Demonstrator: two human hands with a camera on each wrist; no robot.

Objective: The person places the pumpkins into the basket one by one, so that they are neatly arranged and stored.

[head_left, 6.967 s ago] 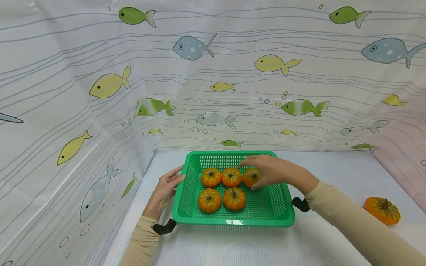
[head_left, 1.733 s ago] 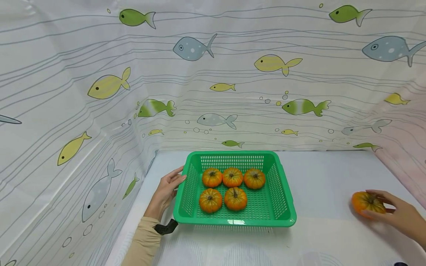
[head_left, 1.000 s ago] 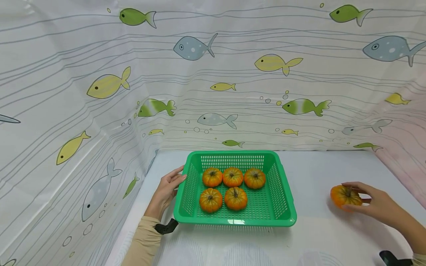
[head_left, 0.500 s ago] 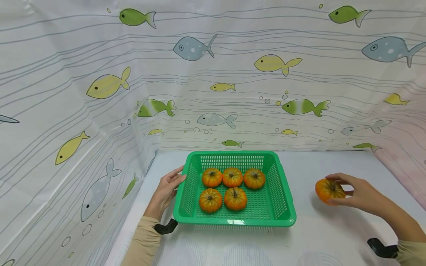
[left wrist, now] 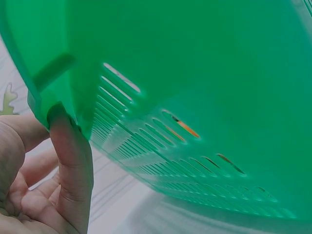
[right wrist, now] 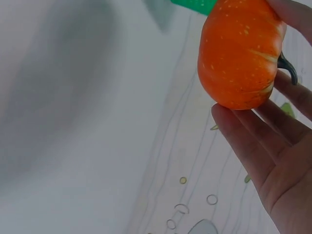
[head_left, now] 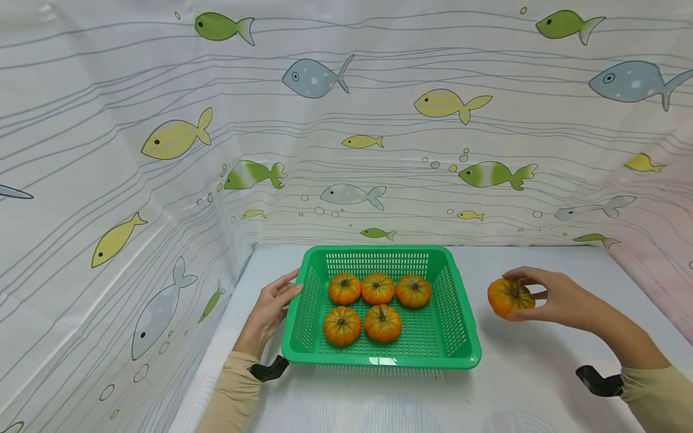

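Observation:
A small orange pumpkin (head_left: 500,297) is held in the air by my right hand (head_left: 563,302), just right of the green plastic basket (head_left: 346,360). Thumb and fingers grip its sides in the right wrist view, where the pumpkin (right wrist: 239,53) shows its dark curved stem toward the palm. My left hand (head_left: 269,310) holds the basket's left rim; in the left wrist view its fingers (left wrist: 73,170) pinch the green edge. Inside the basket, several similar pumpkins (head_left: 382,325) sit in two rows, three at the back, with bare mesh floor at front right.
The basket stands on a white table (head_left: 530,385) against a fish-patterned sheet (head_left: 390,198) at the back and sides. Black wrist camera mounts (head_left: 598,381) jut from both sleeves.
My right hand has left the basket, taken hold of the pumpkin at far right, lifted it and carried it left toward the basket. The left hand and the other pumpkins stay put.

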